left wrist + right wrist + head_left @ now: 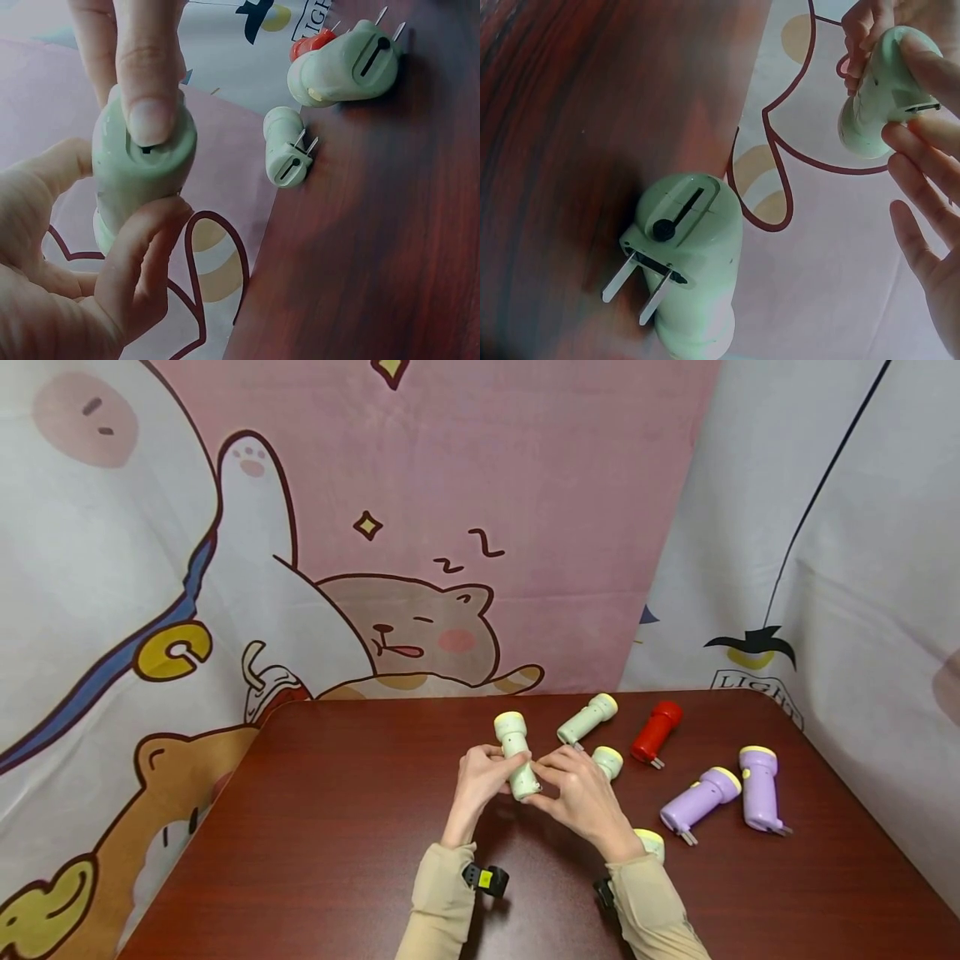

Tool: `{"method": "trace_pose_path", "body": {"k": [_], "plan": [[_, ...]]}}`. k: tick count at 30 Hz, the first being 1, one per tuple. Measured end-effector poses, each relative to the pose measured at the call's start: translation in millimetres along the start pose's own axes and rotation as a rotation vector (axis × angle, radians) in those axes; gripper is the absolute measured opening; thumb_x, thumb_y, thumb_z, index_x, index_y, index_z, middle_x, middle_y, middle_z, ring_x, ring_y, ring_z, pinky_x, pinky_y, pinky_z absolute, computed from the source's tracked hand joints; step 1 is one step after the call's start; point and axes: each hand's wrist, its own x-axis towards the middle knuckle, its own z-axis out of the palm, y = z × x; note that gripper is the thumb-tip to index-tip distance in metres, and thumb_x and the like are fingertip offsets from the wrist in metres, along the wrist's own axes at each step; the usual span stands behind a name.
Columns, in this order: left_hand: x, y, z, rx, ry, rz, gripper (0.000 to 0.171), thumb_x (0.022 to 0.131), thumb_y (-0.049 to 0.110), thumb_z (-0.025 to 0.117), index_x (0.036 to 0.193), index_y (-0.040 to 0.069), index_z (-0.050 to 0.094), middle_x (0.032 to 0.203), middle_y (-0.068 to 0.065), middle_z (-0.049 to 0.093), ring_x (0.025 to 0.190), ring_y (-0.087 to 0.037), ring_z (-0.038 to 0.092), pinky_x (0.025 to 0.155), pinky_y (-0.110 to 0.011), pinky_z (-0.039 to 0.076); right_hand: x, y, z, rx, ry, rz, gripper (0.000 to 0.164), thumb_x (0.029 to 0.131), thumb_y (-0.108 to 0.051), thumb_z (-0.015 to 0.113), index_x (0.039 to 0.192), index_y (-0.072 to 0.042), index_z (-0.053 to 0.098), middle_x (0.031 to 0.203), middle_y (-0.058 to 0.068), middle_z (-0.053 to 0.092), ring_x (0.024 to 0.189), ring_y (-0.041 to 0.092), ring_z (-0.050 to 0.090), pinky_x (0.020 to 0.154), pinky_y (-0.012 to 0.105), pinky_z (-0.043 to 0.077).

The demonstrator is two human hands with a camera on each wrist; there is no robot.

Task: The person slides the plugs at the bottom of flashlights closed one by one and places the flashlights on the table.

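A pale green flashlight (pixel 515 745) with a yellow-rimmed head is tilted above the table, its head pointing away from me. My left hand (pixel 480 778) grips its barrel between thumb and fingers. At its tail end is my right hand (pixel 583 787), with the thumb (pixel 150 120) pressed on the slider slot. In the right wrist view, fingertips of that hand lie right by the metal plug prongs (pixel 922 108) at the tail's side. Another green flashlight (pixel 608 763) lies partly hidden behind my right hand.
On the table's right side lie a green flashlight (pixel 583 724) at the back, a red flashlight (pixel 657 732) and two purple flashlights (pixel 697 803), some with prongs out. One more green flashlight (pixel 651 842) is mostly hidden by my right forearm. A printed cloth (pixel 570 527) hangs behind the table.
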Motion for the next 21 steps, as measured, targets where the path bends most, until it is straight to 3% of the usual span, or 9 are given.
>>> {"method": "trace_pose_path", "body": {"k": [21], "plan": [[-1.6,-0.5,0.5,-0.020,0.013,0.001,0.049,0.074,0.032,0.078,0.101,-0.007,0.065,0.090,-0.017,0.070,0.061,-0.014,0.066,0.060,-0.039,0.058,-0.3,-4.5,2.1,-0.034,-0.006,0.020,0.044,0.055,-0.030,0.091,0.090,-0.008,0.075,0.083,-0.001,0.069,0.081,0.016,0.059,0.077,0.036,0.051]]}}
